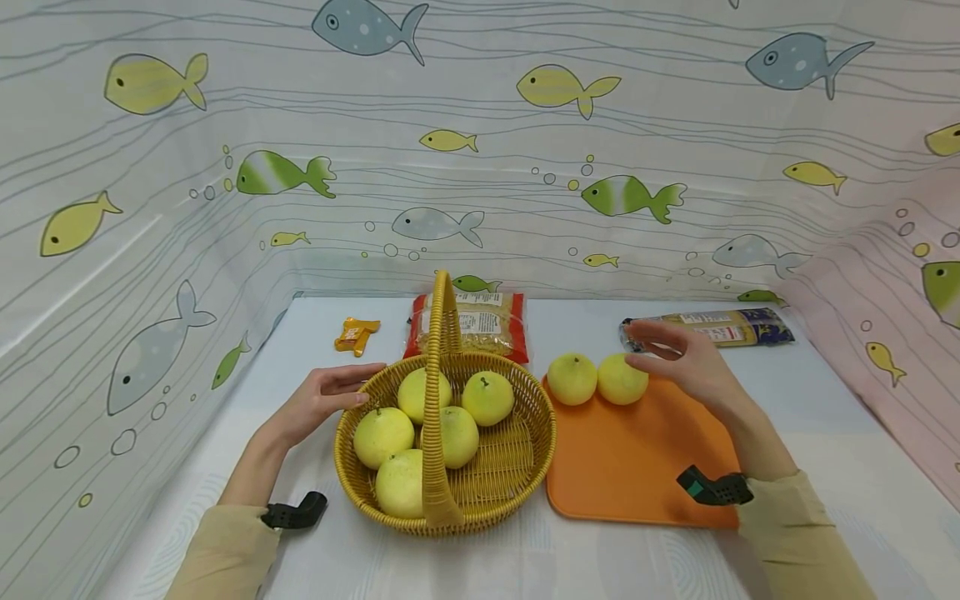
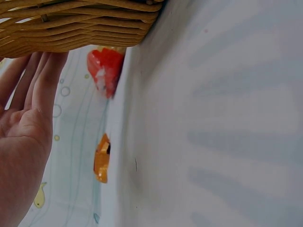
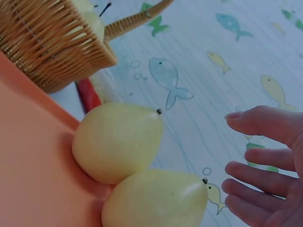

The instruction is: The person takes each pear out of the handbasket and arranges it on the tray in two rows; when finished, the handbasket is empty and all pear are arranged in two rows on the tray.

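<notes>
A wicker basket (image 1: 502,467) with a tall arched handle holds several round yellow-green fruits (image 1: 383,437), pear-like with dark stems. My left hand (image 1: 318,400) rests its straight fingers against the basket's left rim; in the left wrist view the fingers (image 2: 45,78) reach up to the woven side. Two more such fruits, one on the left (image 1: 572,379) and one on the right (image 1: 622,379), sit side by side at the back of an orange tray (image 1: 630,467). My right hand (image 1: 686,362) hovers above the right fruit, fingers apart and holding nothing; the right wrist view shows a gap between them.
Behind the basket lies a red-edged clear bag (image 1: 480,321) of dry food. An orange wrapped packet (image 1: 356,335) is at the back left. A long dark-blue package (image 1: 738,327) lies at the back right. Fish-printed sheeting (image 1: 480,183) encloses the white table.
</notes>
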Demonstrator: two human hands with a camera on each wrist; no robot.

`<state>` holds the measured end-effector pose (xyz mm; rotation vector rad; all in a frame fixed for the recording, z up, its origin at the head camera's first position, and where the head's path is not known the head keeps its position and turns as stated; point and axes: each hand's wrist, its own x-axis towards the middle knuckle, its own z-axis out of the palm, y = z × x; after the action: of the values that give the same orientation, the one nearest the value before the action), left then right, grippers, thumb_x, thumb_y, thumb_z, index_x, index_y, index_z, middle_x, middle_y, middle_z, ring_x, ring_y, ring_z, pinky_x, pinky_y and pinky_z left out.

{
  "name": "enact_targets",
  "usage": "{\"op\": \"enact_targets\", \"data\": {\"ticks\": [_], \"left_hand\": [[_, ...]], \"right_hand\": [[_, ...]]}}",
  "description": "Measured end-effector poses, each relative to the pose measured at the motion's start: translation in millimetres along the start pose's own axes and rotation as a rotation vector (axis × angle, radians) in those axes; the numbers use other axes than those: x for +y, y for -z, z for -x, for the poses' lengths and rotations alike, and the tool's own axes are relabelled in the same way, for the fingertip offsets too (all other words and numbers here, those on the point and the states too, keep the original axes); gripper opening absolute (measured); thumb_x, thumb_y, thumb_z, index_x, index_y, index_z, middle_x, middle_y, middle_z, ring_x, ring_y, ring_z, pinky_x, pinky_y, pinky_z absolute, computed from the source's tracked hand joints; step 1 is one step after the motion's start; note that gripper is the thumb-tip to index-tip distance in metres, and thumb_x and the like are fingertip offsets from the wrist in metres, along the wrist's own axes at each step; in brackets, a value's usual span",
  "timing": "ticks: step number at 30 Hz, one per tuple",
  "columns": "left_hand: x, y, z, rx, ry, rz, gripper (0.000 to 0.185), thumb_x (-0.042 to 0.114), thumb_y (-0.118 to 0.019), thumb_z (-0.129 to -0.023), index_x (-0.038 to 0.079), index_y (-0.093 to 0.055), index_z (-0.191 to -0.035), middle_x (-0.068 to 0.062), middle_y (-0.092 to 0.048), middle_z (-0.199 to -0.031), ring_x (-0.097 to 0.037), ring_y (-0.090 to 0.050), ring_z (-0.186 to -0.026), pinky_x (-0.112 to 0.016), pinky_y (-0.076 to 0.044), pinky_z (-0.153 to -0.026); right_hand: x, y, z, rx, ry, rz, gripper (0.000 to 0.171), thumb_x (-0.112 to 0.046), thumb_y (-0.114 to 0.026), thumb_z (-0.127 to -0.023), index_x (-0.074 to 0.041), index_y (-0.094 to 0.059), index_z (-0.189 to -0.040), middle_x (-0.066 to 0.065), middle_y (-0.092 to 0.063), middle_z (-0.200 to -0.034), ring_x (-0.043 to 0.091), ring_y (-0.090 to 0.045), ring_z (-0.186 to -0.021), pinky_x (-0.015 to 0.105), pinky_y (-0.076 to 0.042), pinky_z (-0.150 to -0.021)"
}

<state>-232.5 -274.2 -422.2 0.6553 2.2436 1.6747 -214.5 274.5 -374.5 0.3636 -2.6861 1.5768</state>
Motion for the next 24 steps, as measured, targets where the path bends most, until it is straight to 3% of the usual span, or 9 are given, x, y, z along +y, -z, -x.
{"op": "enact_targets", "data": {"ticks": [14, 24], "left_hand": [[-2.3, 1.0, -0.3, -0.002, -0.01, 0.003, 0.05, 0.008, -0.061, -0.097, -0.003, -0.049, -0.145, 0.002, -0.061, -0.14, -0.005, -0.062, -0.12, -0.02, -0.05, -0.096], [-1.3, 0.7, 0.0, 0.002, -0.004, -0.004, 0.051, 0.008, -0.061, -0.097, -0.002, -0.049, -0.145, 0.003, -0.061, -0.139, -0.004, -0.061, -0.12, -0.02, -0.05, -0.096]], "right_hand": [[-23, -13, 5, 0.067, 0.085, -0.001, 0.059, -0.025, -0.076, -0.09, -0.01, -0.054, -0.143, 0.012, -0.059, -0.139, 0.03, -0.055, -0.131, 0.01, -0.044, -0.097], [-27, -24, 6, 0.059, 0.152, -0.024, 0.057, -0.02, -0.075, -0.091, -0.012, -0.054, -0.143, 0.012, -0.06, -0.138, 0.02, -0.059, -0.126, 0.019, -0.046, -0.102]]}}
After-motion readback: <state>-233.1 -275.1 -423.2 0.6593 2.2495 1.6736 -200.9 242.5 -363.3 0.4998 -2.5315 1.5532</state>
